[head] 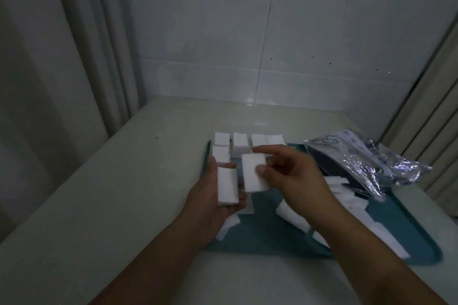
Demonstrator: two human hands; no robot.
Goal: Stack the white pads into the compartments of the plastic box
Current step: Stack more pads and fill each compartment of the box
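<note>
White pad (255, 173) pinched in my right hand (295, 176), thumb on its face; my left hand (213, 195) cradles a second pad stack (227, 186), fingers curled under. Both over teal tray (272, 238) on desk (124, 181). Plastic box (234, 150) behind, compartments holding pads. Foil bag (366, 158) right.

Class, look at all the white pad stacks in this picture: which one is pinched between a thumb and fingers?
The stack pinched by the right hand. The left hand's stack lies on its palm; the others sit in the box.
</note>
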